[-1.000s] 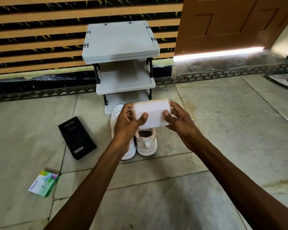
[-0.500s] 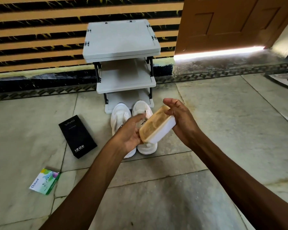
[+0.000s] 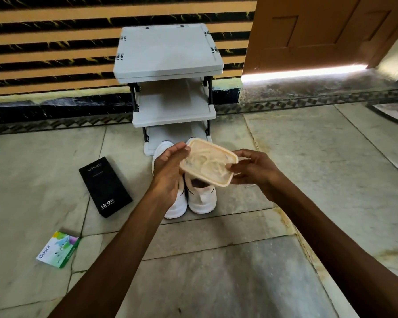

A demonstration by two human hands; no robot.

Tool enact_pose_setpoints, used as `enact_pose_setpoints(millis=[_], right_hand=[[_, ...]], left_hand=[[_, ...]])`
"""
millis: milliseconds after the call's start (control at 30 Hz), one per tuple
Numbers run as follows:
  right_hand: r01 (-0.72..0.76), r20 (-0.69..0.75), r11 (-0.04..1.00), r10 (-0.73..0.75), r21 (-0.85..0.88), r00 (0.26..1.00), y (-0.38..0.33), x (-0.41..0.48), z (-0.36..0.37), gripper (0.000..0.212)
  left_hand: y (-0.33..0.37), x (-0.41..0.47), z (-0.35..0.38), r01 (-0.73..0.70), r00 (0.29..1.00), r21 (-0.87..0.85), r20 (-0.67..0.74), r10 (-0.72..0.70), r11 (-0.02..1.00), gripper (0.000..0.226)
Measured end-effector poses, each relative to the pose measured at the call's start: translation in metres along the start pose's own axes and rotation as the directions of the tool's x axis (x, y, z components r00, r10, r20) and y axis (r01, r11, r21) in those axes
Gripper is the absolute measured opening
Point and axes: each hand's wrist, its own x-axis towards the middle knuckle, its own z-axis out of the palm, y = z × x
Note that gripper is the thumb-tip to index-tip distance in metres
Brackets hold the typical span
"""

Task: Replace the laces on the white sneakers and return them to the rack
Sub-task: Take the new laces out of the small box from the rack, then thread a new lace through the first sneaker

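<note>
I hold a shallow rectangular plastic container (image 3: 208, 161) above the shoes, its clear lid facing me, with pale laces coiled inside. My left hand (image 3: 168, 167) cups its left end, fingers curled round the edge. My right hand (image 3: 251, 167) pinches its right corner between thumb and fingers. Under the container a pair of white sneakers (image 3: 199, 199) stands side by side on the floor, heels toward me, toes near the base of the grey three-tier shoe rack (image 3: 170, 53). The sneakers' fronts are hidden by my hands and the container.
A black phone box (image 3: 105, 185) lies on the tiled floor left of the sneakers. A small green and white carton (image 3: 59, 249) lies nearer me at the left. The rack stands against a striped wall; a wooden door (image 3: 319, 31) is at the right.
The container has been turned over from its white bottom facing me to its clear lid facing me, and tilted flatter. Both hands shifted their hold on its ends.
</note>
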Motion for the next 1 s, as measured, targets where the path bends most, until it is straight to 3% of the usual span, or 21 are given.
enact_pose_setpoints(millis=[233,400,600,867,1000], right_hand=[[0.053,-0.257,0.992,-0.022,0.116,0.966,-0.014,0.028,0.012,0.005],[0.122,-0.371,0.963,-0.024,0.242,0.928,-0.037,0.069,0.034,0.015],[0.128,-0.479,0.991,-0.097,0.031,0.872,-0.067,0.136,0.046,0.006],[0.081,-0.500,0.974,-0.178,-0.210,0.848,-0.082,0.192,0.050,0.023],[0.070,-0.475,0.971,-0.174,-0.229,0.863,-0.082,0.213,0.055,0.024]], left_hand=[[0.003,0.015,-0.011,-0.055,0.998,0.000,-0.039,0.055,0.998,0.026],[0.013,0.025,-0.016,-0.133,0.991,0.032,-0.007,0.133,0.991,0.018],[0.020,0.046,-0.023,-0.258,0.963,0.165,-0.032,0.266,0.952,0.019],[0.015,0.074,-0.029,-0.222,0.974,0.139,-0.003,0.224,0.965,0.017],[0.010,0.085,-0.028,-0.199,0.980,0.128,0.031,0.196,0.972,0.018]])
